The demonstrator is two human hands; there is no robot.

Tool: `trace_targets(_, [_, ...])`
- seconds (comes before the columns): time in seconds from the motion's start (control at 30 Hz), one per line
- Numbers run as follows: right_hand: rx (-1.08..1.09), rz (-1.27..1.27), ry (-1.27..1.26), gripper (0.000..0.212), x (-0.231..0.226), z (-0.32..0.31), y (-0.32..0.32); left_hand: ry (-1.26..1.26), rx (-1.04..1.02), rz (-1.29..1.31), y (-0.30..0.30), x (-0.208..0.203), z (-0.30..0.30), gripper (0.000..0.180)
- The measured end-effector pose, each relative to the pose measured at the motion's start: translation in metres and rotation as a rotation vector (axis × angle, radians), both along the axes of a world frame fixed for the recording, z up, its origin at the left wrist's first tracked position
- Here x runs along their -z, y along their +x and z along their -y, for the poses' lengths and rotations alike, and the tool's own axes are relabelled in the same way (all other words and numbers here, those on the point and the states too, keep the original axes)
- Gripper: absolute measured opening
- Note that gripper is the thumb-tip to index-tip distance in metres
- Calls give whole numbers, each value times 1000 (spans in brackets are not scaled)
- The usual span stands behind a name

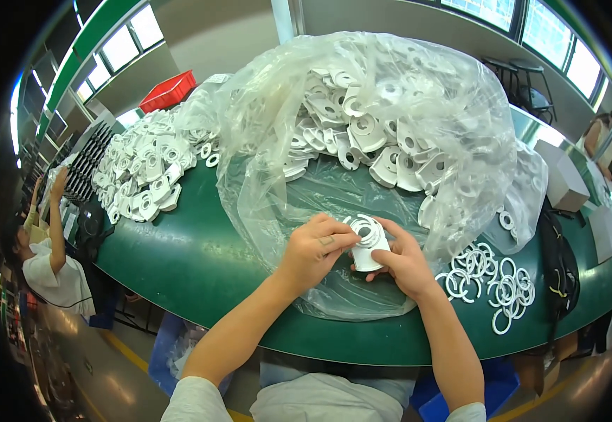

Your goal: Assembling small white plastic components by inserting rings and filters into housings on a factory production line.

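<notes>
Over the near middle of the table, my right hand (pixel 406 261) holds a white plastic part (pixel 368 260) with a round opening at one end and a squared-off other end. Its thumb lies on the front face, and the fingers go round behind. My left hand (pixel 314 252) is closed in a pinch at a white ring (pixel 363 226) on the part's round end. The fingertips partly hide how the ring sits there. A clear plastic bag (pixel 348 281) lies spread on the table under both hands.
Beyond my hands, the bag holds a heap of similar white parts (pixel 369 130). More parts (pixel 147 165) are piled at the left, near a red bin (pixel 169 91). Loose white rings (pixel 510 288) lie right on the green table (pixel 179 260). A co-worker (pixel 56 267) is at far left.
</notes>
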State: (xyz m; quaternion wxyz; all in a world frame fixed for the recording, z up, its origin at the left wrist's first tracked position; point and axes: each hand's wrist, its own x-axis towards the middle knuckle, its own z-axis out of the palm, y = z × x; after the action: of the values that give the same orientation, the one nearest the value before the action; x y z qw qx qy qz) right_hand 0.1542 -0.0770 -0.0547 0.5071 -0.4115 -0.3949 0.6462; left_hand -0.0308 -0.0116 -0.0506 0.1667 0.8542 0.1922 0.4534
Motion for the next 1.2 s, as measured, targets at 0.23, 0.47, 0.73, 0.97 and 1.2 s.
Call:
trace_targets(0.23, [7, -23, -4, 59, -1, -1, 0, 94, 30, -53, 4, 5, 4, 32])
trace_targets(0.47, [36, 4, 3, 59, -1, 0, -2, 122, 10, -86, 5, 4, 8, 36])
trace_targets(0.73, [40, 18, -9, 58, 0, 1, -2, 129, -11, -159, 5, 6, 9, 38])
trace_targets(0.97, [59, 21, -11, 59, 1, 2, -2, 195, -31, -234, 6, 2, 11, 40])
trace_targets(1.2, [69, 62, 1, 59, -1, 3, -4, 368, -45, -294, 7, 4, 16, 37])
